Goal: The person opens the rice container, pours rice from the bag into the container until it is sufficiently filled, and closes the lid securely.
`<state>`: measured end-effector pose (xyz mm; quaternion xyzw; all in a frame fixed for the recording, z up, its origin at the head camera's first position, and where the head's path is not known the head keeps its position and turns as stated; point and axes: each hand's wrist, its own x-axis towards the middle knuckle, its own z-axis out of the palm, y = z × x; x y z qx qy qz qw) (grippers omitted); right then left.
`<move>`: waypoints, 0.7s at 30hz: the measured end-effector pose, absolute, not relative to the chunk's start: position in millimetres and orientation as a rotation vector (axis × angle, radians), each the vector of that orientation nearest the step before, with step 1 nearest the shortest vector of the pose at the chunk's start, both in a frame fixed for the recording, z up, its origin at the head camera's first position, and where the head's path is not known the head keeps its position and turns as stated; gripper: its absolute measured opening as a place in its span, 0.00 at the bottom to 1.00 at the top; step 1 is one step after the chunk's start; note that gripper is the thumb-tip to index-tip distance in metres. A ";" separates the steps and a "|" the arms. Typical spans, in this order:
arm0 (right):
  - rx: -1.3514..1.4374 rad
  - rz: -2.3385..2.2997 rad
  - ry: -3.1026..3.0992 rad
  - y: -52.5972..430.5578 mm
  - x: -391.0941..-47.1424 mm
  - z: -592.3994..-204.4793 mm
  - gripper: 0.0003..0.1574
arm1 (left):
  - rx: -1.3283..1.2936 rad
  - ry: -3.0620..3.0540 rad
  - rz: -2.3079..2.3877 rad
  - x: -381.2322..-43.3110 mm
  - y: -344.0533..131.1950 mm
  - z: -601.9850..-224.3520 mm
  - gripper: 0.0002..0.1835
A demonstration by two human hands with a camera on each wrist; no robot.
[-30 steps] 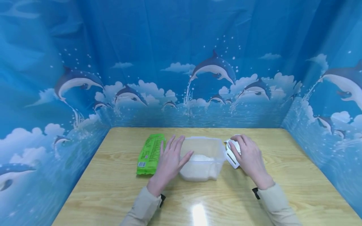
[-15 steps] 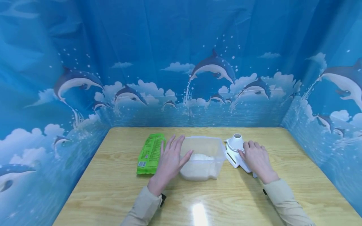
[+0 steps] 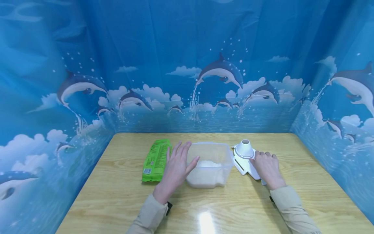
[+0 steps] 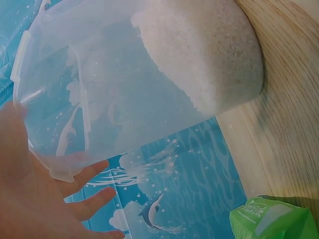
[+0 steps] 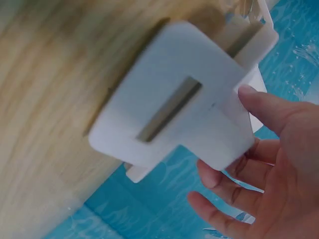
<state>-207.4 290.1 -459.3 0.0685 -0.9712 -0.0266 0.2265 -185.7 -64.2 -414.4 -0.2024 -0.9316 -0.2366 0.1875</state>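
A translucent plastic container (image 3: 213, 149) stands mid-table, partly filled with white grains (image 4: 209, 55) that look like rice. My left hand (image 3: 176, 165) rests at its left side, fingers spread and straight, close to the rim. Right of the container lies a white plastic lid (image 3: 242, 163) with slotted side flaps and a hollow cone-shaped spout (image 3: 245, 148) standing up from it. My right hand (image 3: 267, 167) pinches the lid's right side, thumb on the edge and fingers beneath, as the right wrist view shows. Part of the lid is hidden behind that hand.
To the left of the container a green printed bag (image 3: 156, 162) lies flat on the wooden table (image 3: 117, 195), partly covered by my left hand. A blue dolphin-print curtain (image 3: 175, 48) encloses the table's back and sides.
My right hand has come off the cone and shifted right and towards me to the lid's right side, uncovering the spout. The left hand and container stay in place.
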 end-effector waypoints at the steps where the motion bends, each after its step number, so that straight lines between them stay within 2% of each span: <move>1: 0.185 -0.075 -2.673 290.1 -207.8 -460.3 0.24 | -0.569 -2.620 -0.662 -185.8 -64.2 -414.6 0.37; 14: 0.245 -0.060 -2.454 290.4 -210.5 -468.8 0.23 | -0.563 -2.613 -0.677 -186.1 -64.2 -415.8 0.37; 21: 0.253 -0.017 -2.396 290.5 -207.6 -455.4 0.22 | -0.568 -2.604 -0.677 -186.2 -63.8 -416.1 0.37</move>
